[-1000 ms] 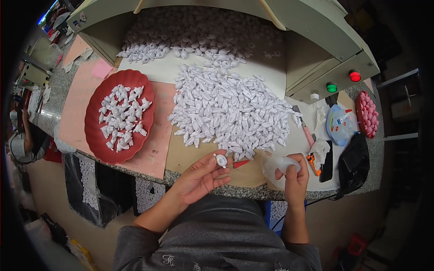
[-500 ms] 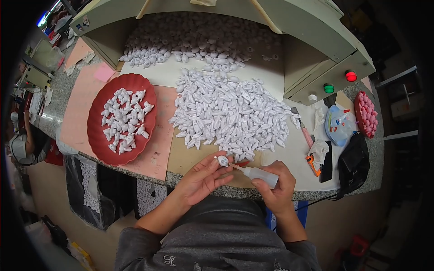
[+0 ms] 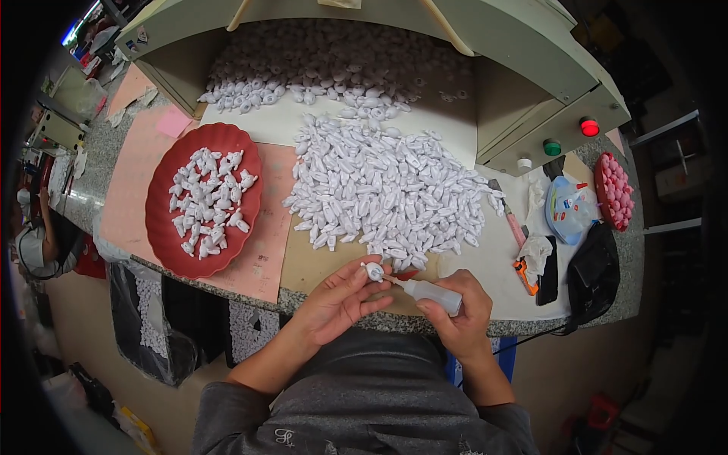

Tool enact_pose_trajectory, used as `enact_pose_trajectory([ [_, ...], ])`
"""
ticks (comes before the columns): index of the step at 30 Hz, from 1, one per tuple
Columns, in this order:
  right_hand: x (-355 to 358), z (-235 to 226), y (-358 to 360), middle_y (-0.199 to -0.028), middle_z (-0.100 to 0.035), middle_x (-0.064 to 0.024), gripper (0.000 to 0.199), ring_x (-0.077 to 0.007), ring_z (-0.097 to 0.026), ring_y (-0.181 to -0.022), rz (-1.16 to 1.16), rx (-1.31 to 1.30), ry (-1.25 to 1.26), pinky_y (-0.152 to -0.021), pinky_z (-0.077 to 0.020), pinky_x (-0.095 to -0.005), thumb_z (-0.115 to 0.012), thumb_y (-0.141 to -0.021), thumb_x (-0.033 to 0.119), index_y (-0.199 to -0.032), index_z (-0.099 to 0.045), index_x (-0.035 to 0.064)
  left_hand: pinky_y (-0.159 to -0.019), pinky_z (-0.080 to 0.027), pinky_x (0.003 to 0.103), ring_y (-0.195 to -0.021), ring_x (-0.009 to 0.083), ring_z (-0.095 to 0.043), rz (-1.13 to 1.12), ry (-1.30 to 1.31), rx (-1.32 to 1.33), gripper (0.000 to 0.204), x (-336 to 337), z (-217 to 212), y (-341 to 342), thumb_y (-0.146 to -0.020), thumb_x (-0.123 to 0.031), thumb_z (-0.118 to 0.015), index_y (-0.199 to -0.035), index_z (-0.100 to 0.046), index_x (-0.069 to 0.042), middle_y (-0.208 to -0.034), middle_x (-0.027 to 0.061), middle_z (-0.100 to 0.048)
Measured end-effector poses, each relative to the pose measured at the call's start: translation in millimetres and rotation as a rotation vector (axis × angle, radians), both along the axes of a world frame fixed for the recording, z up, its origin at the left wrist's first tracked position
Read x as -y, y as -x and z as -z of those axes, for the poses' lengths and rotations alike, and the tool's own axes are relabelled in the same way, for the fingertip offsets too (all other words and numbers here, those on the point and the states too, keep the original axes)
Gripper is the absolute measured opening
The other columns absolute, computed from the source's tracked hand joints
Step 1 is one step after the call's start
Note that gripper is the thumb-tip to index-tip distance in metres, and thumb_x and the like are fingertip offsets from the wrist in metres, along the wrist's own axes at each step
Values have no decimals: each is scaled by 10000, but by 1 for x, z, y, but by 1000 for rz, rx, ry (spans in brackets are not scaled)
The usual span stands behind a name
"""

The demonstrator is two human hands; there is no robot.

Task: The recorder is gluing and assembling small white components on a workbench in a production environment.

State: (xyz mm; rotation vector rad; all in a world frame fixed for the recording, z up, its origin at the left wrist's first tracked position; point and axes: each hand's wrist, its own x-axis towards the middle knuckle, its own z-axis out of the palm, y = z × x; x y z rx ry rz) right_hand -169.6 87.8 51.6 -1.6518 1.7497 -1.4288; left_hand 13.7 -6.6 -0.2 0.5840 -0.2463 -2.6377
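Observation:
Between the thumb and fingers of my left hand point(image 3: 339, 300) is a small round white plastic piece point(image 3: 374, 271), its hollow side turned toward the right. My right hand point(image 3: 468, 312) grips a translucent squeeze bottle point(image 3: 434, 296) lying tilted, its narrow tip reaching to the white piece. Whether tip and piece touch, I cannot tell. Just beyond both hands spreads a large heap of small elongated white plastic parts point(image 3: 387, 189). To the left, a red scalloped tray point(image 3: 163, 227) holds several assembled white figures point(image 3: 208, 193).
A grey-green cabinet point(image 3: 531, 68) arches over a pile of round white parts point(image 3: 318, 64). On the right lie an orange cutter point(image 3: 525, 277), a dark phone point(image 3: 547, 273), a black pouch point(image 3: 594, 273), a blue dish point(image 3: 561, 212) and a red bowl of pink pieces point(image 3: 618, 193).
The squeeze bottle and my right hand have shifted very slightly to the left, toward the white piece. My left hand stays nearly still.

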Motion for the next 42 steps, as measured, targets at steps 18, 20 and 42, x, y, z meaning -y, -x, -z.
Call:
enact_pose_trajectory([
  [18, -1, -7, 8, -762, -597, -123, 282, -212, -565, -630, 1, -42, -24, -562, -439, -288, -756, -680, 90, -875, -577, -7, -929, -466, 395, -973, 148, -575, 4, 44, 28, 340, -1, 0, 1, -940, -184, -473, -1256, -466, -60, -1156, 80, -562],
  [20, -1, -6, 9, -764, -605, -128, 308, -228, -582, -624, -1, -54, -3, -555, -455, -294, -776, -663, 87, -888, -586, -4, -929, -466, 396, -972, 149, -576, 10, 47, 23, 342, -1, 0, 1, -940, -186, -473, -1257, -465, -58, -1152, 79, -564],
  [42, -23, 5, 43, -933, -537, -109, 288, -219, -624, -797, 205, 708, -139, -636, -529, -292, -572, -807, -44, -999, -372, 31, -822, -507, 373, -845, 126, -575, -17, 88, 34, 345, -2, -6, 2, -948, -267, -452, -1260, -441, -118, -970, 48, -588],
])
